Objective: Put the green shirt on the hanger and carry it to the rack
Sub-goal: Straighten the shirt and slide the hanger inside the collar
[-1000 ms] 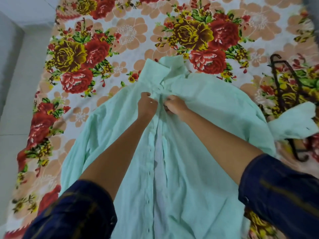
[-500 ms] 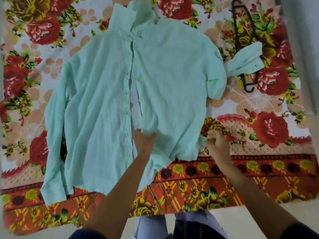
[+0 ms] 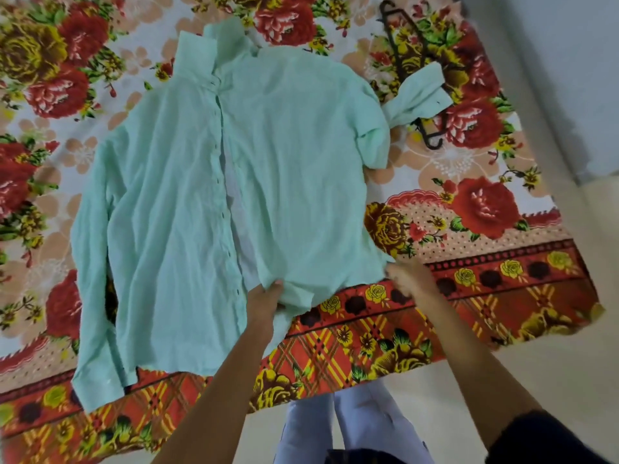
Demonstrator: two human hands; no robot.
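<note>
A single head-worn wide-angle view looks steeply down and forward over the bed from its near edge. The shirt fills the frame's centre; both forearms enter from the bottom edge.

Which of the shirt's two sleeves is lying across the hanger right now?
The sleeve at the image's upper right: its cuff drapes over the dark hanger. The other sleeve lies straight down the shirt's left edge.
</note>
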